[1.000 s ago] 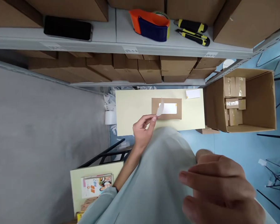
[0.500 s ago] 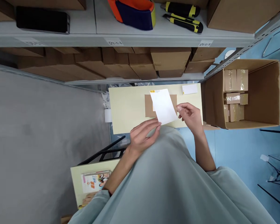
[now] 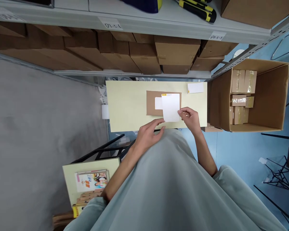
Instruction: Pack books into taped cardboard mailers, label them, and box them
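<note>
A white sheet of paper [image 3: 170, 109] with a small yellow mark and fine print at its top left stands nearly square over a brown cardboard piece [image 3: 151, 103]. My right hand [image 3: 189, 120] pinches the sheet's right edge near the lower corner. At the lower left corner, my left hand [image 3: 148, 133] has its thumb and fingers apart, fingertips close to the paper or just touching it. Part of a white label [image 3: 158, 103] shows on the cardboard, left of the sheet. All this is at the pale yellow table [image 3: 127, 106].
Another white slip [image 3: 195, 88] lies at the table's back right. To the right stands an open carton [image 3: 267, 96] holding several small taped boxes. Shelves [image 3: 135, 24] with cardboard boxes run across the back. A side table [image 3: 68, 173] with a magazine sits lower left.
The sheet has turned from tilted to nearly straight and moved slightly right over the cardboard. My left hand's fingers have loosened from its corner. The view has shifted down.
</note>
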`<control>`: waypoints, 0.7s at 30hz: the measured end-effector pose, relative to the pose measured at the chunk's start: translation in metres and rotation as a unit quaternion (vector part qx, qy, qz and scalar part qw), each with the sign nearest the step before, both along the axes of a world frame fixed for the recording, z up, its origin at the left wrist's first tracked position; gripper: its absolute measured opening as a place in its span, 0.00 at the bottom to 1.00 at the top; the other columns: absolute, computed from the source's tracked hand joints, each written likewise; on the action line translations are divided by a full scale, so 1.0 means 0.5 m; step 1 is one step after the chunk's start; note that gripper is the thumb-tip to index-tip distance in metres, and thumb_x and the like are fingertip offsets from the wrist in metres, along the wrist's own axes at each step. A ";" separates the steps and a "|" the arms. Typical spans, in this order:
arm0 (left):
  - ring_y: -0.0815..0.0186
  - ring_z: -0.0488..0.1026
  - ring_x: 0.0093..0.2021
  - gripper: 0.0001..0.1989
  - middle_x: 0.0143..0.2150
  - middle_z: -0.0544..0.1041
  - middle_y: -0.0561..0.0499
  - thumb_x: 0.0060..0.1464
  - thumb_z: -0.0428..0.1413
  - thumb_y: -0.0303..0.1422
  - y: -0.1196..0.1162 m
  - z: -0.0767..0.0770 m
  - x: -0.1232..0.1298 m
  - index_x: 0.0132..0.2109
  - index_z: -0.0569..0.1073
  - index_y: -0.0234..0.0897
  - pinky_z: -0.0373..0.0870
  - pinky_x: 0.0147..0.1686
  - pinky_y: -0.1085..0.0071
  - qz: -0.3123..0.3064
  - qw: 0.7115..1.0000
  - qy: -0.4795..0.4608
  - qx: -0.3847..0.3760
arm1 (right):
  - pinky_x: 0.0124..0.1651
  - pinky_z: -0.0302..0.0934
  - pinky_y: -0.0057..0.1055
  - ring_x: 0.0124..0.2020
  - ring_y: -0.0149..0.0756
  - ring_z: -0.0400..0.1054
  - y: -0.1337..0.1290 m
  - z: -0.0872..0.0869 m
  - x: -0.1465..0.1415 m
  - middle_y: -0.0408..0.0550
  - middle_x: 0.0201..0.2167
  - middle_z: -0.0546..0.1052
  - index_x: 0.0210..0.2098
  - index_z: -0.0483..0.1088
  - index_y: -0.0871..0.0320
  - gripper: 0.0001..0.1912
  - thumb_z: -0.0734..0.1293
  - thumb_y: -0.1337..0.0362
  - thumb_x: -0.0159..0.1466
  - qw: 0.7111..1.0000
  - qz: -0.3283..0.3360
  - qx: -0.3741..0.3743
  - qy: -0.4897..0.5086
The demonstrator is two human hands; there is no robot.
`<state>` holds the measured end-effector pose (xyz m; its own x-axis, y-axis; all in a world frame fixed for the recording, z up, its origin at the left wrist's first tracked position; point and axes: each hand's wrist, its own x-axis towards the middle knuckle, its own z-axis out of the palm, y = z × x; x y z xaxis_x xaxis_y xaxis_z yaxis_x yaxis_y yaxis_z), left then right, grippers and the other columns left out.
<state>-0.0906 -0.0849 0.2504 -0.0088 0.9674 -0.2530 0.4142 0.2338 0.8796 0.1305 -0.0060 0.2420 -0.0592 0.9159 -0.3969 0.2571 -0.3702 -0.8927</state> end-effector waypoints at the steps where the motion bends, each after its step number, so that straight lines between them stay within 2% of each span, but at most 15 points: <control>1: 0.54 0.84 0.48 0.17 0.52 0.86 0.49 0.57 0.67 0.38 0.002 -0.008 0.000 0.53 0.81 0.47 0.78 0.56 0.60 0.015 0.999 -0.007 -0.036 | 0.29 0.63 0.33 0.27 0.35 0.65 -0.004 -0.002 -0.002 0.43 0.28 0.75 0.34 0.76 0.51 0.20 0.73 0.41 0.64 1.000 0.004 0.022 -0.020; 3: 0.55 0.84 0.44 0.20 0.52 0.86 0.49 0.57 0.68 0.40 0.009 -0.029 -0.001 0.56 0.77 0.47 0.79 0.53 0.60 0.053 0.995 -0.025 -0.085 | 0.31 0.64 0.34 0.29 0.35 0.67 -0.015 -0.002 -0.007 0.46 0.33 0.78 0.35 0.77 0.51 0.18 0.70 0.44 0.68 0.995 0.028 0.070 -0.059; 6: 0.57 0.84 0.42 0.21 0.50 0.86 0.47 0.59 0.66 0.43 0.020 -0.064 -0.005 0.57 0.76 0.44 0.78 0.52 0.62 0.123 0.984 -0.085 -0.097 | 0.34 0.65 0.34 0.30 0.35 0.68 -0.039 0.004 -0.019 0.47 0.38 0.79 0.37 0.78 0.51 0.14 0.67 0.51 0.73 0.976 0.112 0.141 -0.122; 9: 0.60 0.83 0.40 0.19 0.44 0.85 0.48 0.56 0.67 0.45 0.027 -0.095 -0.010 0.50 0.78 0.40 0.79 0.49 0.64 0.179 0.963 -0.169 -0.110 | 0.34 0.62 0.33 0.30 0.34 0.70 -0.064 0.006 -0.033 0.47 0.39 0.80 0.39 0.79 0.50 0.13 0.64 0.57 0.75 0.945 0.202 0.180 -0.182; 13: 0.60 0.82 0.35 0.19 0.33 0.82 0.50 0.51 0.71 0.47 0.024 -0.128 -0.016 0.41 0.79 0.39 0.80 0.42 0.65 0.205 0.942 -0.224 -0.143 | 0.33 0.61 0.32 0.33 0.35 0.73 -0.076 0.002 -0.043 0.48 0.41 0.81 0.42 0.79 0.50 0.13 0.63 0.58 0.77 0.923 0.252 0.183 -0.227; 15: 0.60 0.83 0.34 0.21 0.32 0.82 0.49 0.50 0.72 0.49 0.020 -0.141 -0.017 0.39 0.78 0.38 0.80 0.41 0.65 0.205 0.936 -0.240 -0.155 | 0.34 0.62 0.33 0.36 0.37 0.74 -0.063 0.000 -0.044 0.48 0.42 0.80 0.43 0.79 0.50 0.12 0.64 0.58 0.77 0.919 0.255 0.176 -0.245; 18: 0.60 0.83 0.35 0.23 0.35 0.83 0.47 0.48 0.73 0.51 0.021 -0.159 -0.012 0.38 0.78 0.38 0.80 0.41 0.65 0.217 0.924 -0.258 -0.179 | 0.38 0.65 0.34 0.44 0.42 0.74 -0.014 -0.013 -0.045 0.50 0.45 0.78 0.43 0.78 0.51 0.10 0.64 0.59 0.76 0.911 0.263 0.175 -0.265; 21: 0.61 0.84 0.38 0.22 0.41 0.85 0.44 0.50 0.73 0.50 0.035 -0.178 0.005 0.39 0.79 0.37 0.81 0.44 0.65 0.238 0.897 -0.300 -0.221 | 0.46 0.68 0.38 0.51 0.48 0.72 0.061 -0.050 -0.049 0.55 0.47 0.76 0.42 0.76 0.54 0.09 0.65 0.61 0.75 0.896 0.296 0.178 -0.280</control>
<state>-0.0882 -0.0672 0.1613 -0.1279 0.6943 -0.7082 -0.3427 0.6391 0.6885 0.1061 0.0246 0.2169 -0.4591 0.8646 -0.2041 0.7582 0.2616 -0.5973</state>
